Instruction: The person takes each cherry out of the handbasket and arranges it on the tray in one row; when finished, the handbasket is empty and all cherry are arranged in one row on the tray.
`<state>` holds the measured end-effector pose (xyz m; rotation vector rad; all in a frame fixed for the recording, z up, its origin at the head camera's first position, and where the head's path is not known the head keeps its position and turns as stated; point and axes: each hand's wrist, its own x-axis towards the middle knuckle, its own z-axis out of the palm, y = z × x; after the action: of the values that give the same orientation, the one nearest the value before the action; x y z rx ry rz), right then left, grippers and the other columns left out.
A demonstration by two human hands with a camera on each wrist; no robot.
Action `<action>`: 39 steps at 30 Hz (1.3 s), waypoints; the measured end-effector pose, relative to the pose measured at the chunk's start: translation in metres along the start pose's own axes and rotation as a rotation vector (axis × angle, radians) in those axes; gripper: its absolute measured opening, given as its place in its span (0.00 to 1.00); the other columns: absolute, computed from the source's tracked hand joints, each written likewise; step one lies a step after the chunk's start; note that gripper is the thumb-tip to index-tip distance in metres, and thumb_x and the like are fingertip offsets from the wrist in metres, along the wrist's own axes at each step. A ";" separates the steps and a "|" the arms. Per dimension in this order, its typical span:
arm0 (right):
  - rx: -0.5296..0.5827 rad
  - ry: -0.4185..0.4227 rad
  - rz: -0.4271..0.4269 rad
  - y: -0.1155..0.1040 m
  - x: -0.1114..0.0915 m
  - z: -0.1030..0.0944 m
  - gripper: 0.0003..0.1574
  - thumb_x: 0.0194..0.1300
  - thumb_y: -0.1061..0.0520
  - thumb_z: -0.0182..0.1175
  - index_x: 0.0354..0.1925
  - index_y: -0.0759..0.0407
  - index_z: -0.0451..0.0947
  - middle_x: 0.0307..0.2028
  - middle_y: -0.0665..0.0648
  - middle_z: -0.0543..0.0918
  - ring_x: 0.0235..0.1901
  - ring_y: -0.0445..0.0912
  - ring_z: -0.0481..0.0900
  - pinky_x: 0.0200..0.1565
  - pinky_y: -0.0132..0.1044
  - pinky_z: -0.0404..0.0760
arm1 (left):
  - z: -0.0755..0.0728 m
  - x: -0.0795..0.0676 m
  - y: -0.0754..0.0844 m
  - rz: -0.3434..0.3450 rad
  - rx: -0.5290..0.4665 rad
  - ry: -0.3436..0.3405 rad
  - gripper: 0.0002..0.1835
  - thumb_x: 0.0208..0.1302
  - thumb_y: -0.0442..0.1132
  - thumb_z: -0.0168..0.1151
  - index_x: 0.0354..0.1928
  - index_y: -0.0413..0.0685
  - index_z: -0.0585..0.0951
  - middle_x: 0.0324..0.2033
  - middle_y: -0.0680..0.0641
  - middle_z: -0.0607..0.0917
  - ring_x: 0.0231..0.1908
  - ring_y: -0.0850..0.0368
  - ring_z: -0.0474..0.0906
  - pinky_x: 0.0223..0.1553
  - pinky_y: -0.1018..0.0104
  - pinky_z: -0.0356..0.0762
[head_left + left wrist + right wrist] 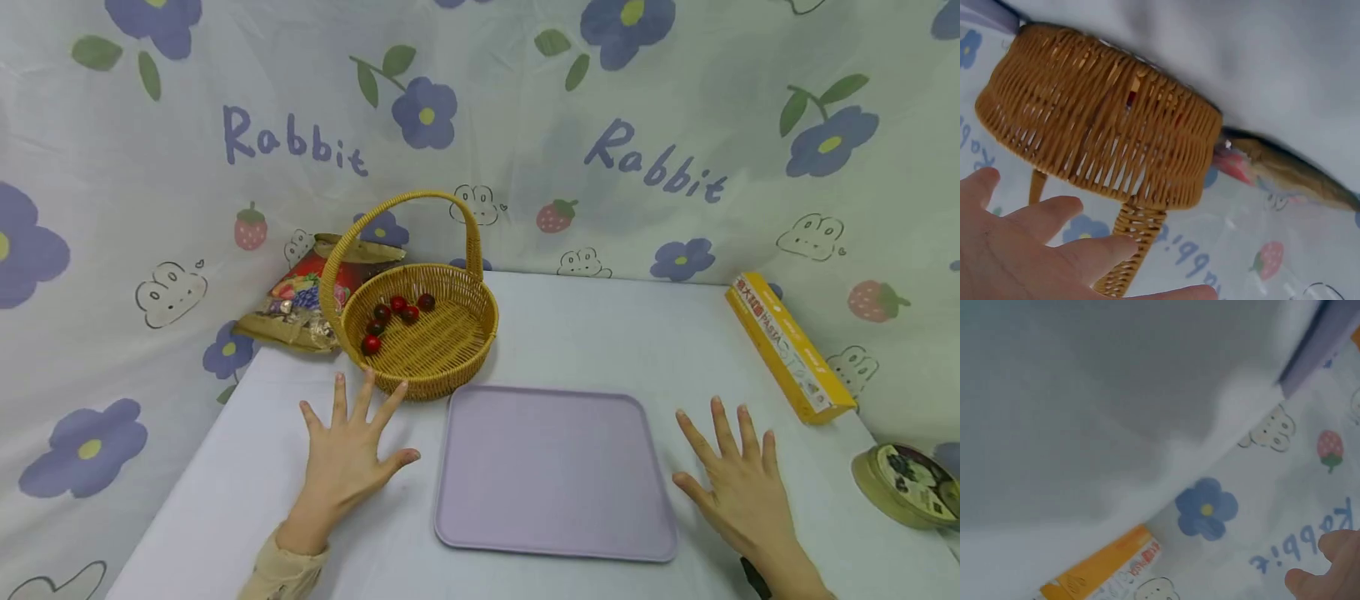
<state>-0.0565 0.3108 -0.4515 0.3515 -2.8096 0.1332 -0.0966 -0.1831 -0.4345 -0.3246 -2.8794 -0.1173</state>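
Note:
My left hand (347,458) has its fingers spread, holding nothing, just in front of a wicker basket (480,358) with a tall handle. Several dark red cherry tomatoes or similar small round fruits (399,305) lie in the left part of the basket. Between my two hands a flat lilac tray (555,475) rests on the white table, with nothing on it. Right of the tray is my right hand (738,487), its fingers also spread and holding nothing. In the left wrist view the basket (1097,119) fills the area beyond the left fingers (1047,215).
A brown and red bag with fruit pictures (300,304) leans behind the basket on the left. On the right lie a long yellow box (787,346) and a round tub with a printed lid (907,483). A patterned curtain (525,150) hangs behind the table.

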 end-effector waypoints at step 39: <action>1.088 -0.555 -0.145 -0.132 0.268 -0.053 0.46 0.72 0.28 0.22 0.76 0.50 0.49 0.66 0.67 0.70 0.60 0.64 0.75 0.58 0.58 0.75 | -0.003 0.070 -0.030 -0.323 -0.921 0.356 0.46 0.67 0.70 0.41 0.76 0.66 0.30 0.73 0.36 0.54 0.66 0.32 0.61 0.60 0.30 0.64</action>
<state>-0.2553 0.1298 -0.3103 0.9208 -2.8986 1.7784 -0.1693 -0.1983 -0.4156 0.0267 -2.3122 -1.4020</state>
